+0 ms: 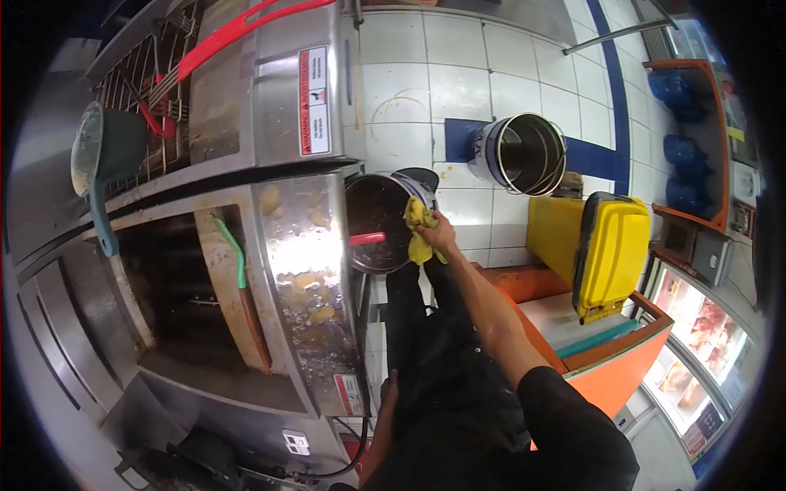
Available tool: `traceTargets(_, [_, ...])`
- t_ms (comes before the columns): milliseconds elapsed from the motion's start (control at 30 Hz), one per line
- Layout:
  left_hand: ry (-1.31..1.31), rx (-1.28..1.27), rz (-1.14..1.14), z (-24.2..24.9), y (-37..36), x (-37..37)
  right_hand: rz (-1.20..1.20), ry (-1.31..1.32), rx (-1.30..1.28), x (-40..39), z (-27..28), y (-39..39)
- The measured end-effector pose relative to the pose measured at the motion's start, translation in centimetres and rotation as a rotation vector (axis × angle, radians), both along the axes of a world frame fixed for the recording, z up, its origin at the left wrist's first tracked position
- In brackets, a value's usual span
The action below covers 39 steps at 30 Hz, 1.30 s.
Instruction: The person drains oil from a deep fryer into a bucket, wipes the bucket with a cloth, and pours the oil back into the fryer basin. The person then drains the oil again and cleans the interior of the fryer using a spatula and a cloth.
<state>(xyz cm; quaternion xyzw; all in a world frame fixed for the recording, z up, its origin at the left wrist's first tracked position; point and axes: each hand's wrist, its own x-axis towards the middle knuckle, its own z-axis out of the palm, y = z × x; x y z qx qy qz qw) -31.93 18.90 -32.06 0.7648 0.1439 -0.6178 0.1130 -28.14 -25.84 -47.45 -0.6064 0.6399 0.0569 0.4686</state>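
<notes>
My right hand (439, 234) is closed around a yellow cloth (422, 221), which lies against the rim of a bucket (354, 255) in front of my legs. The bucket looks dark inside, and a red handle (366, 239) sticks up over its opening. Low beside my dark apron, next to the steel front of the fryer (319, 262), is my left hand (389, 394). Its fingers are mostly hidden, and nothing shows in it. A brush-like tool with a green handle (233, 250) lies along the fryer's open well.
Another bucket (489, 147) with a dark inside stands on the white tiled floor (458, 90). Right of it are a yellow bin (614, 254) and an orange counter (622, 368). A grey-blue saucepan (119, 143) and red-handled baskets (217, 45) sit over the left fryer racks.
</notes>
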Motion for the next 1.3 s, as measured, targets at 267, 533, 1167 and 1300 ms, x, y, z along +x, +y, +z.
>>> traceTargets(267, [-0.031, 0.033, 0.007, 1.6, -1.1, 0.1, 0.006, 0.068, 0.042, 0.7, 2.0, -0.7])
traceTargets(533, [-0.009, 0.042, -0.01, 1.9, -1.5, 0.1, 0.009, 0.026, 0.079, 0.8, 2.6, -0.8])
traceTargets(1167, [0.003, 0.016, -0.086, 2.1, -1.2, 0.5, 0.01, 0.048, 0.051, 1.0, 3.2, -1.0])
traceTargets(1300, [0.001, 0.0, -0.112, 2.2, -1.4, 0.7, 0.016, 0.06, 0.072, 1.0, 3.4, -1.1])
